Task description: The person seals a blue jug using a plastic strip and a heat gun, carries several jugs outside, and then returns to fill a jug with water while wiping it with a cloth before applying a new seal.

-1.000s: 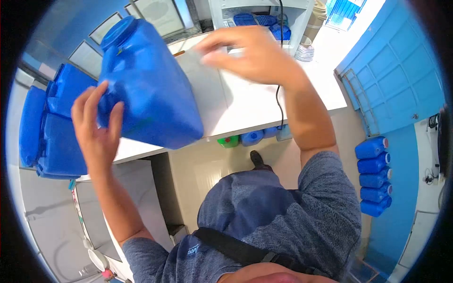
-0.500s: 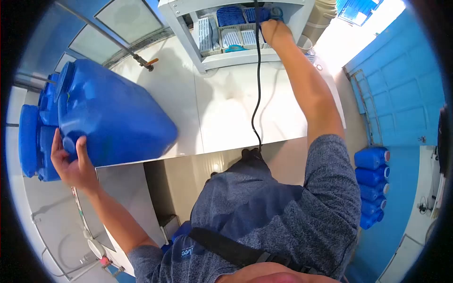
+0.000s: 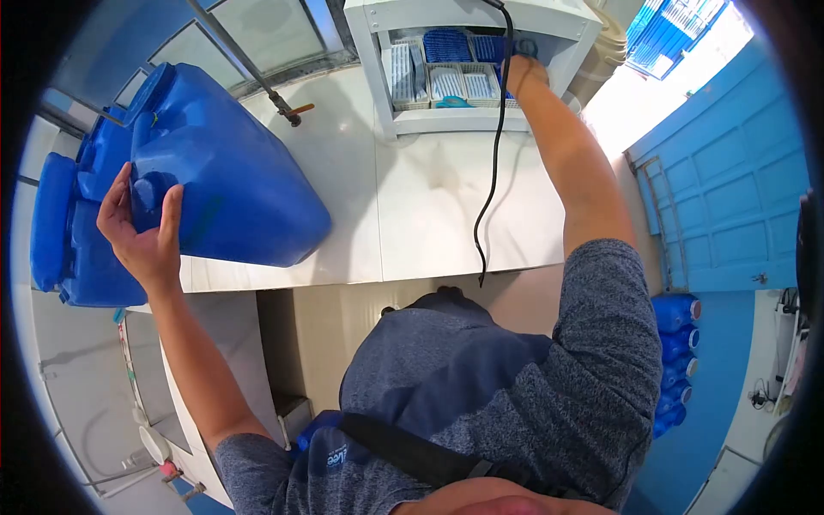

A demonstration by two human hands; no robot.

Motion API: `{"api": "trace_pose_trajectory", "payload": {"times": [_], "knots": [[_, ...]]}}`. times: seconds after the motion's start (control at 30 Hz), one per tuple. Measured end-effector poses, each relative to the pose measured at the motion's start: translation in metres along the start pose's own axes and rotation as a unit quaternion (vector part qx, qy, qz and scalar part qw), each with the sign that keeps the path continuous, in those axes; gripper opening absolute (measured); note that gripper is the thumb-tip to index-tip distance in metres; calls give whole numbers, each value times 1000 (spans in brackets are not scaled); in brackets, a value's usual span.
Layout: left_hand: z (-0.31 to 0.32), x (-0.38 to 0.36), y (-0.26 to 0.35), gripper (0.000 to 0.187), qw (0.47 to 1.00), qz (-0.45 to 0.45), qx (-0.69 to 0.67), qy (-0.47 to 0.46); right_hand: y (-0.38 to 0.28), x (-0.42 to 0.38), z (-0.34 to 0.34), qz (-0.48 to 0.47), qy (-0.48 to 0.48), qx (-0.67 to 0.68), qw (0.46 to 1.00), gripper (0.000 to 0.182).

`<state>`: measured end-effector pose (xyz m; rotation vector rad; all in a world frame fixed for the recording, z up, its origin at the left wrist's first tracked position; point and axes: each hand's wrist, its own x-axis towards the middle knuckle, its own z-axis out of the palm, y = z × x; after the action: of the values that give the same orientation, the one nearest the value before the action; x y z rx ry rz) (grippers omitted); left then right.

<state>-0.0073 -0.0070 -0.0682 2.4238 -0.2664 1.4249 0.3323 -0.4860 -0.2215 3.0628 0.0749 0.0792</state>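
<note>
Left hand (image 3: 144,239): open, straddling knob (image 3: 148,194) of blue jug (image 3: 236,167), upper left | Right hand (image 3: 526,75): inside white shelf unit (image 3: 459,124), upper right; grip indeterminable.

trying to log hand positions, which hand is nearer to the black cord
Right. The right hand is inside the white shelf, just right of the black cord. The left hand is farther off, at the big blue jug.

Blue plastic jug (image 3: 236,172) rests on white counter (image 3: 455,223)
</note>
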Motion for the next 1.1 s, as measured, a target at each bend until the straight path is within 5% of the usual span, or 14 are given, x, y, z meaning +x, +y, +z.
{"api": "trace_pose_trajectory", "payload": {"times": [0.1, 0.17, 0.23, 0.33, 0.37, 0.43, 0.63, 0.7, 0.77, 0.83, 0.93, 1.0, 1.07, 1.1], "knots": [[-1, 2, 14, 68, 1000, -16, -2, -2, 2, -1, -13, 19, 19, 28, 999, 29], [-5, 3, 31, 65, 974, 129, 167, 81, 5, -19, -31, 58, 52, 68, 995, 30], [-9, -19, 28, 57, 975, 174, 41, 130, 16, -71, -65, 45, 83, 81, 992, 25], [17, -51, 80, 37, 972, 51, -228, -8, 34, -147, -81, -4, 161, 382, 910, 25], [28, -57, 101, 35, 958, -6, -275, -78, 26, -172, -91, 14, 125, 495, 860, 29], [66, -64, 133, 39, 893, -166, -394, -137, -3, -212, -102, -127, 63, 709, 691, 30], [135, -41, 184, 45, 763, -289, -523, -246, -73, -245, -100, -192, -87, 780, 589, 27], [141, -41, 184, 46, 716, -335, -564, -236, -72, -246, -94, -207, -39, 770, 602, 27], [143, -40, 182, 45, 725, -332, -548, -253, -70, -247, -86, -219, 13, 758, 614, 27], [147, -42, 190, 42, 771, -292, -510, -245, -76, -250, -79, -164, -21, 849, 501, 28], [147, -40, 192, 45, 793, -277, -458, -291, -80, -262, -80, -144, -168, 835, 505, 28], [151, -43, 191, 43, 791, -306, -470, -243, -84, -267, -68, -176, -79, 830, 524, 35], [151, -42, 192, 42, 685, -420, -570, -172, -81, -270, -71, -225, 111, 722, 645, 41], [154, -48, 195, 42, 642, -441, -609, -150, -81, -267, -71, -227, 109, 723, 643, 41]]}}
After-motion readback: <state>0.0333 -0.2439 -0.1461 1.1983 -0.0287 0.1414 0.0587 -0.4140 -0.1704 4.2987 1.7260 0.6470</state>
